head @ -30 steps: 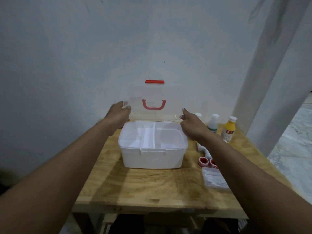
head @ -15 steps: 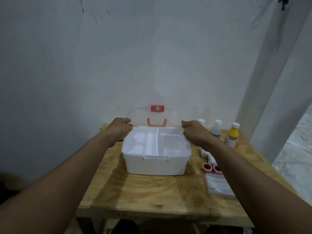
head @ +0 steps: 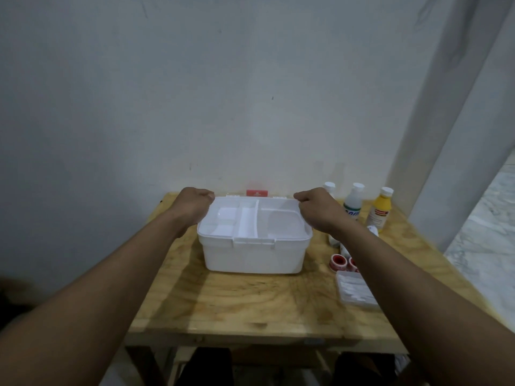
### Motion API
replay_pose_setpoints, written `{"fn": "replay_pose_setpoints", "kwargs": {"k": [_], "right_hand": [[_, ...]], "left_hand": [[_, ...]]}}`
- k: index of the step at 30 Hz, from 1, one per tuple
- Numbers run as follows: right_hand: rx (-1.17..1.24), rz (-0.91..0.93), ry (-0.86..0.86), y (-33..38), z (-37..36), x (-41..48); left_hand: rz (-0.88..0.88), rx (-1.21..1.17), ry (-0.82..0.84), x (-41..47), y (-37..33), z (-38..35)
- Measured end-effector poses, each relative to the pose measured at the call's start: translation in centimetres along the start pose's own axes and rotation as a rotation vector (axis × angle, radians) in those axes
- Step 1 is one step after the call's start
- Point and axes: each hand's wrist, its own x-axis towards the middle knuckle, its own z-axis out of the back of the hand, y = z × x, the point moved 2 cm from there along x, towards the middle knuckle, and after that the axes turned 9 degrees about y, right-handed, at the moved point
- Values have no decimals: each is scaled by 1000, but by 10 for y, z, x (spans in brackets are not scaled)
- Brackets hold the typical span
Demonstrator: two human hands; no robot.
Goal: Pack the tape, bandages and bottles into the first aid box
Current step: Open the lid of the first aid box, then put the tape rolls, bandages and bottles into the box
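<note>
Left grip and right grip, our fingers curled, clasp the rear corners of our open white plastic first aid box.

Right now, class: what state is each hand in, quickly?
Left hand: curled, gripping the lid at one corner.
Right hand: curled, gripping the lid's other corner.

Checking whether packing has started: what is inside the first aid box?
Only a white divided tray sits in the first aid box, its compartments bare. The space under the tray is covered. The left hand and right hand grip the lid behind it.
</note>
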Motion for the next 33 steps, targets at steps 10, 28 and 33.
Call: {"fn": "replay_pose_setpoints", "kwargs": {"k": [10,28,33], "right_hand": [[-47,37,-43,2,-3,-8],[-439,1,3,-8,39,-114],[-571,-76,72,-25,39,-147]], "left_hand": [[-105,114,-104,-6,-1,-6],[-231,981,-185,-97,-10,-101],[-227,1015,-221,-97,-7,-105]]}}
